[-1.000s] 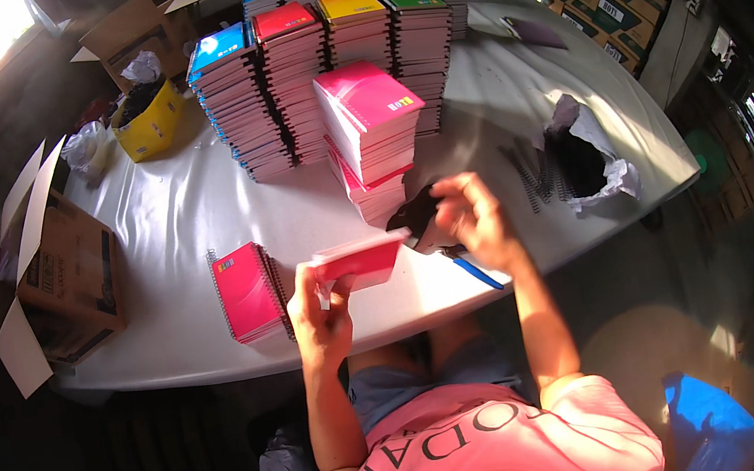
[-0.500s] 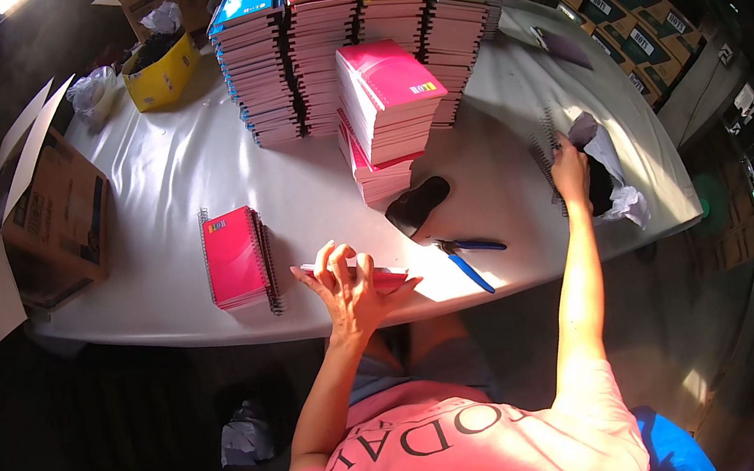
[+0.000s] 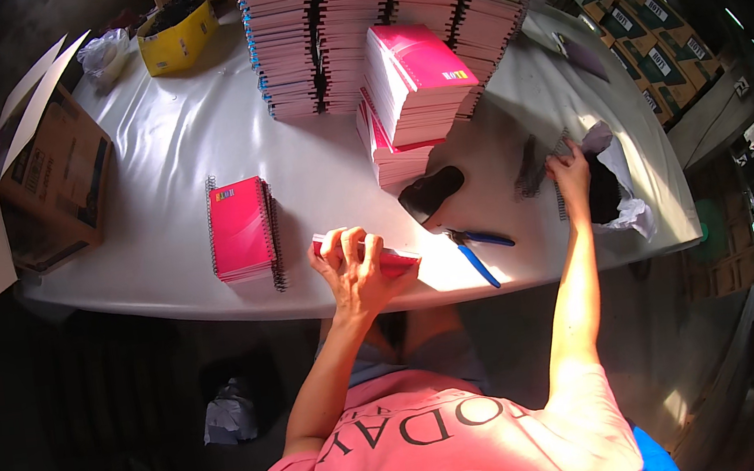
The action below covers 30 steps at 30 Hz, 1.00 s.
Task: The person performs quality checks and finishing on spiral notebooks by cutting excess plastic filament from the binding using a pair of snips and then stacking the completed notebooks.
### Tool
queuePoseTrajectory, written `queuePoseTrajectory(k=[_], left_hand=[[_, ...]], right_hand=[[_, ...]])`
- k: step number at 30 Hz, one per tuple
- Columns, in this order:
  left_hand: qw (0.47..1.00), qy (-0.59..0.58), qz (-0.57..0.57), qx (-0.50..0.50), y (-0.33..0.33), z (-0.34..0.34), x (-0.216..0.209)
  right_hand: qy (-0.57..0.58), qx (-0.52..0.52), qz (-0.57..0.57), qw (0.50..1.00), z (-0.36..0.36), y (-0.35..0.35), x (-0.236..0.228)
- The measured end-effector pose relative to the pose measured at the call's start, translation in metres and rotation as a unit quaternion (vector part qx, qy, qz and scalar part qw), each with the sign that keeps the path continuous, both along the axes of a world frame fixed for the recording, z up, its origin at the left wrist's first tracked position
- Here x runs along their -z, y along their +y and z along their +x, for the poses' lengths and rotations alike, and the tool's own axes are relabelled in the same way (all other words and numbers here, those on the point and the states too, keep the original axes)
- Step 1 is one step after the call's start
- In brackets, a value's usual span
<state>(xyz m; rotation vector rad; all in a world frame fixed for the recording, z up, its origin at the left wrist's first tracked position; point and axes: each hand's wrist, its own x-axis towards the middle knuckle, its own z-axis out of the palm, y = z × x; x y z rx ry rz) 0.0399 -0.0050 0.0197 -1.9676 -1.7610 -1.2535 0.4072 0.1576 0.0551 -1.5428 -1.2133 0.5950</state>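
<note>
Two hands, well apart over the pale worktop (image 3: 159, 149): the left hand (image 3: 357, 266) clamped over a pink notebook (image 3: 402, 263) at the near edge, the right hand (image 3: 569, 176) out among the dark wire coils (image 3: 529, 168), beside crumpled paper (image 3: 640, 214). Whether those fingers have closed on a coil, I can't tell from here! Picking out a coil looks to be the step in hand, and I'd say the next move calls for a light pinch, freeing one wire without snagging its neighbours, the left grip kept steady. And the notebook? Tilted, red-pink cover facing this way, a white strip of page edges above, much of it hidden under the knuckles
</note>
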Motion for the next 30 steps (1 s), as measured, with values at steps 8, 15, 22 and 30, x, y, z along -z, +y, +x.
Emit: queuePoseTrajectory(k=[8, 15, 22, 30], left_hand=[[1.0, 0.021, 0.019, -0.005, 0.003, 0.003, -0.003], [1.0, 0.004, 0.007, 0.018, 0.002, 0.001, -0.01], [0.999, 0.003, 0.036, 0.013, 0.0, 0.003, 0.001], [0.999, 0.006, 0.036, -0.009, -0.002, 0.006, 0.0]], right_hand=[[0.257, -0.162, 0.007, 0.953, -0.004, -0.015, -0.005], [0.177, -0.162, -0.062, 0.969, -0.008, -0.031, -0.007], [0.439, -0.347, 0.104, 0.822, -0.01, -0.034, 0.004], [0.054, -0.303, -0.033, 0.951, -0.062, -0.027, -0.022]])
